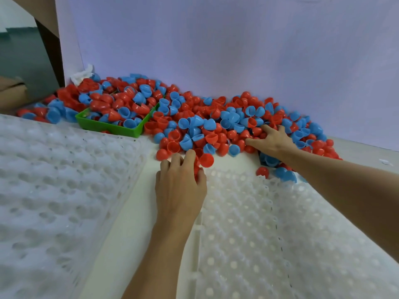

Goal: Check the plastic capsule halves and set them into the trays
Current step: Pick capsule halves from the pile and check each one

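I am curling my left fingers (pixel 190 156) around a few red halves at the near edge of the pile (pixel 216 126), so my left hand (pixel 180 186) is grasping red capsule halves (pixel 197 169), though I cannot tell how many. My right fingers (pixel 268 129) are lying spread and released, pressing into the pile's right side, with my right hand (pixel 273 141) holding nothing. The pile of red and blue halves is sitting on the tabletop (pixel 133 212), the green bin (pixel 112 126) at its left, one white tray (pixel 269 234) just nearer than the pile, another tray (pixel 54 190) left of it. I am judging it best to take few halves, turn each rim up for checking, then seat them squarely.
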